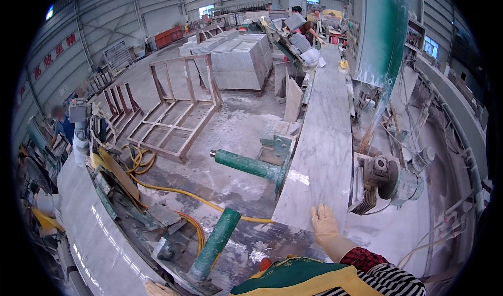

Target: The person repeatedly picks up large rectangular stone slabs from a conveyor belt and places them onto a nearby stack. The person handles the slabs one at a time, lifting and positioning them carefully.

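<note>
Head view: the gloved right hand lies flat on the near end of a long marble slab, fingers straight and close together. The slab lies along a machine bed beside a motor. The left hand barely shows at the lower edge; its fingers cannot be told.

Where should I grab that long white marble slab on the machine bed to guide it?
Probably at its near short end. The marble slab lies flat and runs lengthwise away from the person, so only that edge is close. The right hand, gloved, already rests flat on the near right corner. Come from the near side, fingers over the top face, clear of the motor unit to the right.
</note>
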`<state>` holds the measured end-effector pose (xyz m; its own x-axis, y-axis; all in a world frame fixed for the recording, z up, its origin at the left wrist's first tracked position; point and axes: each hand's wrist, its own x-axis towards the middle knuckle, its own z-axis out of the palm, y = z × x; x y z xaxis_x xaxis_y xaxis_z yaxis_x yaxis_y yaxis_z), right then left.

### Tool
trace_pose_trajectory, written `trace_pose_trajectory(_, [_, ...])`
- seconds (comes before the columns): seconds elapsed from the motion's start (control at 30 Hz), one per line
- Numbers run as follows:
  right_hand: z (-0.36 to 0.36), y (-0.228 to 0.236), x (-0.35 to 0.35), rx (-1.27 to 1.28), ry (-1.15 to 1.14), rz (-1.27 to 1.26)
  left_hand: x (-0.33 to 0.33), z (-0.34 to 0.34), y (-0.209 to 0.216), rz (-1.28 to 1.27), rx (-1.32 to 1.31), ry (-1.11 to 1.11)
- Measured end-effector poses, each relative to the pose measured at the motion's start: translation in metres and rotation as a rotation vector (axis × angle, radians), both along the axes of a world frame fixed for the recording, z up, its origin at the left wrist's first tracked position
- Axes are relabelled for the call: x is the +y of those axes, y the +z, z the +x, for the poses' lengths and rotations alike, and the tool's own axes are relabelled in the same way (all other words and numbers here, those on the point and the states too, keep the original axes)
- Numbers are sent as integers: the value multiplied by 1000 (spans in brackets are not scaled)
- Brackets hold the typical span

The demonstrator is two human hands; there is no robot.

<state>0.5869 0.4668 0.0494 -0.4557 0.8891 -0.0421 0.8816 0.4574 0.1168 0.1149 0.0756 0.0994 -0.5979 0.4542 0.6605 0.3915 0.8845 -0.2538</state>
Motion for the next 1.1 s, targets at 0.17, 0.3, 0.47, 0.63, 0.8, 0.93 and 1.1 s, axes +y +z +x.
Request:
trace_pose_trajectory(0.17, [-9,27,-2,-35,-15,-54,4,12,16,-32,48,-6])
trace_pose_trajectory(0.3, [-12,39,-3,5,-38,-62,10,20,32,98,-79,-99])
trace_pose_trajectory(0.47, [-6,30,-2,137,-15,19,10,20,32,143,-130,-104])
trace_pose_trajectory(0.63, [-9,32,-1,135,-24,52,-7,4,-8,63,91,-104])
trace_pose_trajectory(0.8, [-8,32,1,137,-34,55,-5,10,-1,93,26,-137])
trace_pose_trajectory(0.93, [-10,30,3,137,-42,83,-8,12,0,68,7,-131])
trace_pose_trajectory(1.1, [-9,27,2,190,-34,105,-17,2,-22,28,58,-92])
